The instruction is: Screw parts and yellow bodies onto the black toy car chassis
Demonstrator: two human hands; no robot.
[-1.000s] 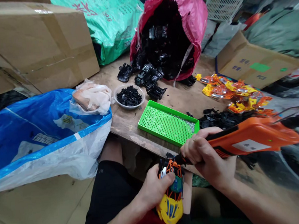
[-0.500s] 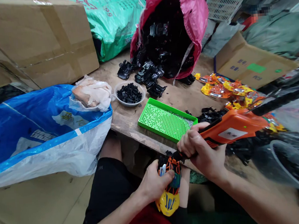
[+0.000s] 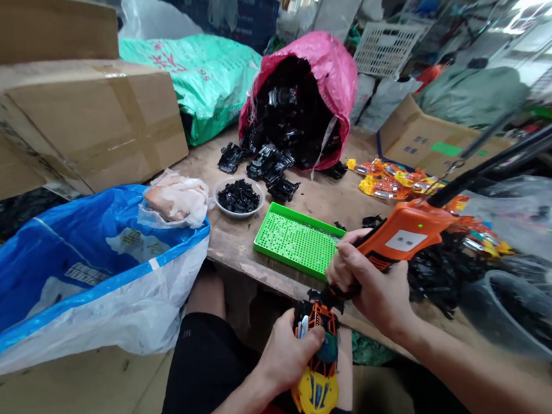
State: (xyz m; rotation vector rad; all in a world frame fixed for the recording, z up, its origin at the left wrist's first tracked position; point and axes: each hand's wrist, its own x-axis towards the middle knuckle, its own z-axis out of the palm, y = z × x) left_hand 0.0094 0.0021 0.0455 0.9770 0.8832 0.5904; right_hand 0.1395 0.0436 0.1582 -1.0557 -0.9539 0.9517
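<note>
My left hand [image 3: 289, 354] is closed around a toy car [image 3: 315, 387] with a yellow front, an orange frame and black parts, held over my lap at the table edge. My right hand [image 3: 372, 282] grips an orange and black electric screwdriver [image 3: 402, 238]. Its dark nose points down at the black end of the toy car; the tip itself is hidden there. Just beyond my hands lies a green perforated tray [image 3: 303, 240] with small shiny pieces in it. Beside the tray stands a clear bowl [image 3: 239, 197] of small black parts.
A pink sack [image 3: 336, 66] spills black car parts [image 3: 272, 162] onto the table. Yellow and orange car shells [image 3: 390, 181] lie at the right, with a clear tub [image 3: 513, 321] nearer me. A blue-lined bag [image 3: 92, 262] and a cardboard box [image 3: 99, 119] are at the left.
The view has tilted up, so the surroundings sit lower in the picture. Both hands keep their hold, and the screwdriver still meets the same end of the toy car.
</note>
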